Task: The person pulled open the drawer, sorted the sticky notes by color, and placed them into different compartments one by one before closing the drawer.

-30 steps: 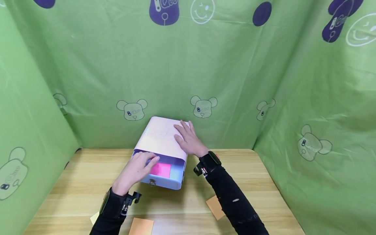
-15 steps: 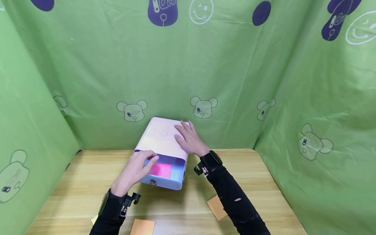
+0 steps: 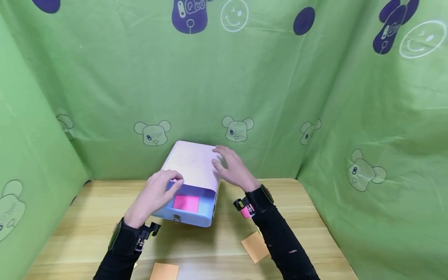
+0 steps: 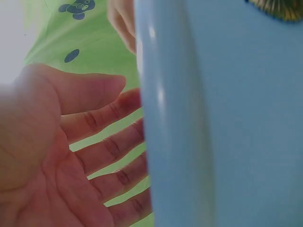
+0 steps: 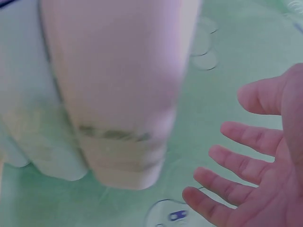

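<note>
A metal box with a pale pink lid (image 3: 192, 163) and a blue body (image 3: 187, 217) stands at the back of the table, a clasp on its front. The lid is raised at the front, and a pink paper square (image 3: 186, 203) shows inside. My left hand (image 3: 154, 194) hovers at the box's left front corner, fingers gently bent and holding nothing. In the left wrist view its fingertips pass behind the blue wall, so contact there cannot be told. My right hand (image 3: 234, 167) is at the right side of the lid, its spread fingers clear of the box in the right wrist view.
Two orange paper squares lie on the wooden table: one orange square (image 3: 164, 271) at the front, another orange square (image 3: 255, 247) partly under my right forearm. A pink scrap (image 3: 245, 212) shows by the right wrist strap. Green cloth (image 3: 224, 85) encloses the back and sides.
My right hand has lifted off the pink lid and shifted right. My left hand has risen slightly from the opening. The lid stays raised.
</note>
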A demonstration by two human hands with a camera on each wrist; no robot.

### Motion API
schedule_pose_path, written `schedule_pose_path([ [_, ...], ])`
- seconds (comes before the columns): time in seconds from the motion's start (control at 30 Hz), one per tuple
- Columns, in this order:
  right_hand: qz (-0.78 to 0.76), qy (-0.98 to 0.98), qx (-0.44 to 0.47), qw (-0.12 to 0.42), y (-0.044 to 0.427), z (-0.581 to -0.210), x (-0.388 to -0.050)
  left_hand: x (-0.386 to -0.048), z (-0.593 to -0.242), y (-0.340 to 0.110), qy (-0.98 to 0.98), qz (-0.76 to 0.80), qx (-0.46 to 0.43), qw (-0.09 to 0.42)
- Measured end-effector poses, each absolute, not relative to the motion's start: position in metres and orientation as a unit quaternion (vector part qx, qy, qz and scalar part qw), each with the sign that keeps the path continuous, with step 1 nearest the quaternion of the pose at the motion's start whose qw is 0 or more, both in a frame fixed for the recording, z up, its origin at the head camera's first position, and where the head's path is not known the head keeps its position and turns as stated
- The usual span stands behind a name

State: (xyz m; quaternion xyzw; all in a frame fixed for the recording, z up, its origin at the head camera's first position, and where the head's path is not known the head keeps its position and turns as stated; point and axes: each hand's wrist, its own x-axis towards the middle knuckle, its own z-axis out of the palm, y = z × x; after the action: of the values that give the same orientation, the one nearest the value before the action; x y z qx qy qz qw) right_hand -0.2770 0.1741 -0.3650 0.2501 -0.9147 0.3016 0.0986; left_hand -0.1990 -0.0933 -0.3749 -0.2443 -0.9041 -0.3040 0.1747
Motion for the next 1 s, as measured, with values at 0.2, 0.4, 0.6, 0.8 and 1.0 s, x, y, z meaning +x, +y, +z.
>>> schedule_pose_path([
  [0.2,0.293,-0.899,0.289,0.151,0.173,-0.361,-0.248,-0.2,-0.372,-0.103,-0.911,-0.278,-0.246,0.179],
  [0.4,0.286,-0.88,0.325,0.196,0.172,-0.366,-0.224,-0.205,-0.372,-0.112,-0.917,-0.26,-0.246,0.179],
  [0.6,0.286,-0.857,0.353,0.243,0.175,-0.374,-0.201,-0.211,-0.371,-0.116,-0.915,-0.254,-0.262,0.172],
  [0.8,0.284,-0.833,0.364,0.306,0.183,-0.388,-0.188,-0.214,-0.373,-0.12,-0.921,-0.225,-0.282,0.149],
  [1.0,0.282,-0.832,0.358,0.316,0.193,-0.406,-0.184,-0.211,-0.375,-0.122,-0.931,-0.205,-0.281,0.113],
])
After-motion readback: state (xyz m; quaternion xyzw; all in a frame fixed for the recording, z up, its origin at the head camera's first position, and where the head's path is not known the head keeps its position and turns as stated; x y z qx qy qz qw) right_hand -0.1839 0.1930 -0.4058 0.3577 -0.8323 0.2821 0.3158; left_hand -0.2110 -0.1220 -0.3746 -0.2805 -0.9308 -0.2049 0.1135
